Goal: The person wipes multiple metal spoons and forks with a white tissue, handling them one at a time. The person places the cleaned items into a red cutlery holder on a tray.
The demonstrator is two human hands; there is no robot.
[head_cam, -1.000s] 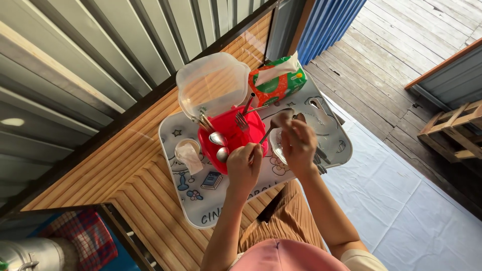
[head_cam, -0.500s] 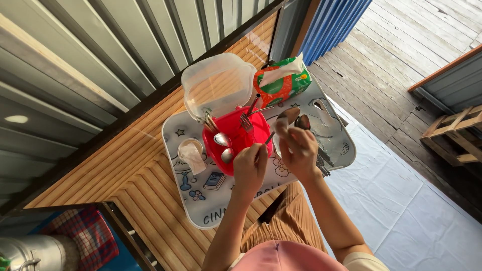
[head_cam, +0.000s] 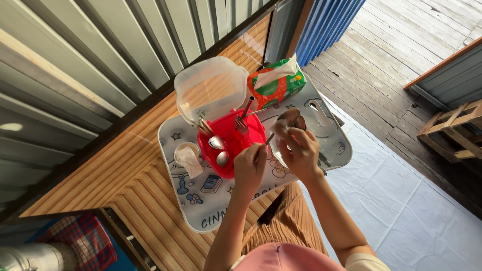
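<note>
1. Gripping a spoon point(head_cam: 277, 128), the left hand point(head_cam: 249, 168) pinches its handle while the right hand point(head_cam: 299, 148) closes around its bowl.
2. Just beyond the hands, a red basket point(head_cam: 231, 143) already holds several utensils.
3. More cutlery point(head_cam: 317, 108) lies past the right hand, seemingly left to handle.

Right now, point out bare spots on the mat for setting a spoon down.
Free: the mat's near corner, below the red bowl, left of the left hand. Crowded: around the bowl, the tissue pack and the right hand.

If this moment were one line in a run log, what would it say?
left hand: grips spoon handle | right hand: wipes spoon bowl with tissue | beside: red basin of cutlery | on: printed mat
</note>
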